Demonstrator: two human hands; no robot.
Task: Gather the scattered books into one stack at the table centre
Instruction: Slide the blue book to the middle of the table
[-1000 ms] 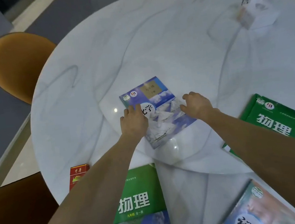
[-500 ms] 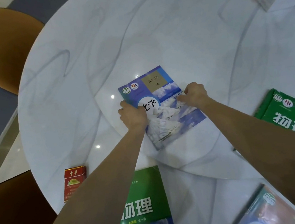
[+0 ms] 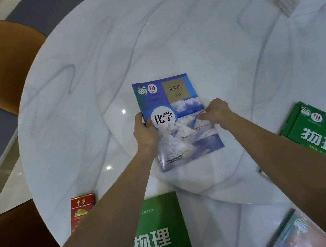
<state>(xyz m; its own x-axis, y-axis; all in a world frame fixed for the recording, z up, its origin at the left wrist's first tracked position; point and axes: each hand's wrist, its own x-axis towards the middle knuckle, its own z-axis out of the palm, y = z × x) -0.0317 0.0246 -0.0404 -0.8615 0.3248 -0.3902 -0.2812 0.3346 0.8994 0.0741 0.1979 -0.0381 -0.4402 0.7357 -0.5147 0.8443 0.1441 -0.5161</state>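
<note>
Since a second ago we have turned the blue chemistry book [image 3: 178, 121] straighter at the desk [image 3: 92, 91] centre. Nearest us lie a green physics book [image 3: 161, 232], a red packet [image 3: 80, 211] and another book [image 3: 295, 234]. Our left hand [image 3: 145, 133] fingers grip its left edge; our right hand [image 3: 217, 111] pinches its right edge. Farther right lies a second green physics book [image 3: 322, 136].

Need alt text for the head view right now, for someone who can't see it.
Both hands, left and right, grip a blue chemistry book at the middle of a white marble table. Two green physics books lie nearer.
</note>
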